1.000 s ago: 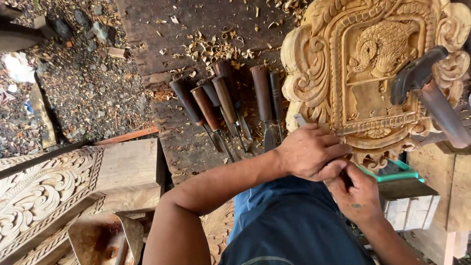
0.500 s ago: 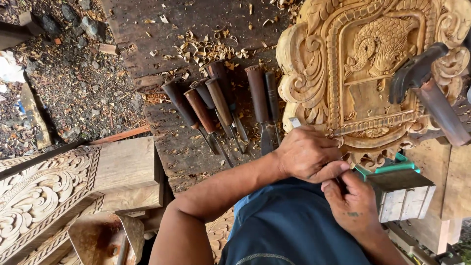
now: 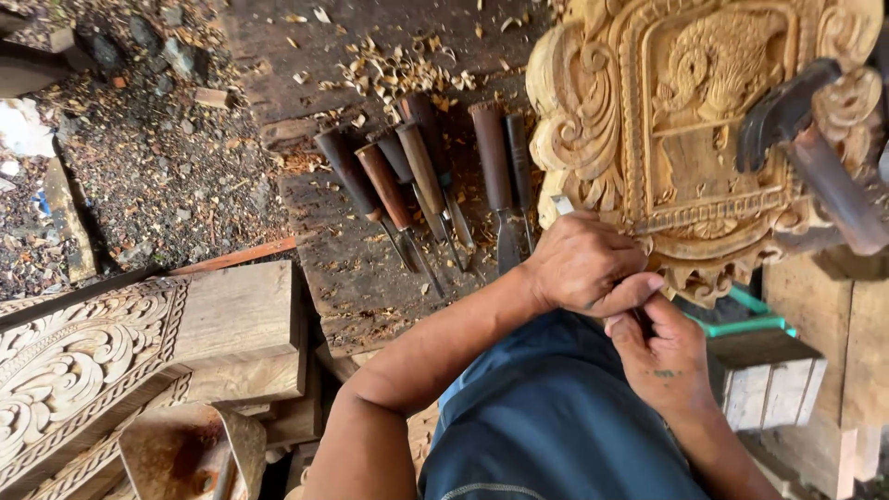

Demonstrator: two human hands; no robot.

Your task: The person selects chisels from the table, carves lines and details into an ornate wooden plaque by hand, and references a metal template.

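Observation:
A large ornate carved wooden panel (image 3: 704, 139) lies at the upper right. My left hand (image 3: 585, 264) rests against its lower edge, fingers closed around a thin carving tool whose light tip (image 3: 562, 204) sticks out above the knuckles. Just below it, my right hand (image 3: 659, 356) grips the same tool's dark handle; most of the tool is hidden by the two hands. A row of several wood-handled chisels (image 3: 421, 181) lies on the dark workbench (image 3: 343, 268), left of the hands.
A mallet with a dark head (image 3: 815, 139) rests across the panel's right side. Another carved wooden beam (image 3: 102, 352) lies at lower left, with a rusty metal piece (image 3: 185, 454) below it. Wood shavings (image 3: 398, 69) are scattered above the chisels. A small block with green straps (image 3: 759, 361) stands at lower right.
The view has shifted slightly, so bench and chisels sit a little lower. Both hands stay together at the panel's lower edge, with only small movements.

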